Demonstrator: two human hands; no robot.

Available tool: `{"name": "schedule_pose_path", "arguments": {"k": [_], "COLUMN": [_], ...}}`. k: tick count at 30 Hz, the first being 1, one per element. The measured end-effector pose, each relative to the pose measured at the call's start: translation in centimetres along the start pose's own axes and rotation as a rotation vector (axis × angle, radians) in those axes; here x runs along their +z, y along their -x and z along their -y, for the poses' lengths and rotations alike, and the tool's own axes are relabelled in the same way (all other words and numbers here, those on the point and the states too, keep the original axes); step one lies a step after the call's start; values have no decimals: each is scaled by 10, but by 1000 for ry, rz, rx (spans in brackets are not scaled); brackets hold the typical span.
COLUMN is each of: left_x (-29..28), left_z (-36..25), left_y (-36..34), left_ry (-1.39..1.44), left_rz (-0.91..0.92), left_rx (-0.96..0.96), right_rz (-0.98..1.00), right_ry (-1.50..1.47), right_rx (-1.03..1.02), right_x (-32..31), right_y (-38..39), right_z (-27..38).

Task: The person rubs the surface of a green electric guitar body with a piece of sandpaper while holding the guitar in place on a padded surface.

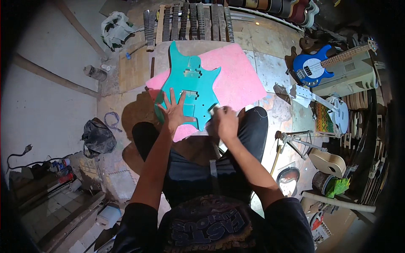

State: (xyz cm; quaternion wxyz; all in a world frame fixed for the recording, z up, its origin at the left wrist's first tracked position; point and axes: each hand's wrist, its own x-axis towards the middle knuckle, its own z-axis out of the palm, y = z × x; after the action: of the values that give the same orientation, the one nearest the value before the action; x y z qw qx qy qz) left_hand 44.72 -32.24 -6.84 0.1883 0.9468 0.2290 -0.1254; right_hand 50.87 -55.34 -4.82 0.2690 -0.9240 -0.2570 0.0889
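A teal electric guitar body (206, 86), with cut-out cavities and small drilled holes, lies flat on a pink sheet (236, 69) in front of my knees. My left hand (173, 111) is spread open on the lower left of the body, fingers pointing away from me. At the body's lower right edge, my right hand (226, 122) is closed round a small pale pad (214, 108). Its fingers partly hide the pad, so its exact kind does not show. The pad appears to touch the rim of the body.
Several guitar necks (190, 21) stand in a row beyond the sheet. To the right are a blue bass guitar (312, 66), a metal stand (295, 141) and an unfinished acoustic guitar body (327, 162). On the left lie a black bag (99, 137) and a coiled cord (112, 121).
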Motion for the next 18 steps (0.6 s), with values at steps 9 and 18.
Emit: {"name": "schedule_pose_path", "arguments": {"k": [9,18], "left_x": [-3,-2], "left_z": [2,4], "left_y": [1,-1], "left_ry": [-12,-10], "left_rz": [8,49], "left_rx": [-4,6], "right_rz": [-54,-150], "right_ry": [89,27], "right_rx": [-148,-191], "right_x": [4,1], "right_y": [22,4], "right_z": [-3,-22]}}
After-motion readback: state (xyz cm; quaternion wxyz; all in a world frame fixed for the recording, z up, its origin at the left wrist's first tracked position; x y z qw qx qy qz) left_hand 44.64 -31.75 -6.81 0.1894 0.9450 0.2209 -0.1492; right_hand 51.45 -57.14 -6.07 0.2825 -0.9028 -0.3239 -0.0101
